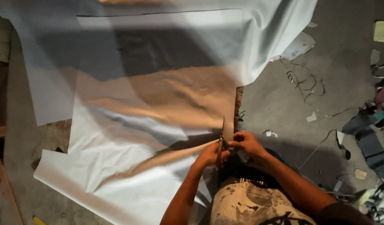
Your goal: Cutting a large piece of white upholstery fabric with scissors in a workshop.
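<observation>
White fabric point(150, 104) lies spread wide over the concrete floor point(283, 100), rumpled in the middle, with its right edge running straight down toward the person's lap. Scissors point(221, 137) stand at that edge, blades pointing away from the body, just inside a narrow strip point(229, 125) of the cloth. The left hand point(209, 155) is closed around the scissor handles, while the right hand point(247, 143) pinches the strip just beside the blades, fingers curled and keeping it taut. To cut well here, I judge the strip should stay under light tension, the blades should follow the existing straight edge in long strokes, and the loose folds to the left should be smoothed so they do not drag the line off course. A dark line point(158, 13) marks the far end of the cloth. Thread tangles point(304, 81) and offcuts point(299, 45) litter the floor to the right, with a heap of scraps point(373, 137) farther out.
</observation>
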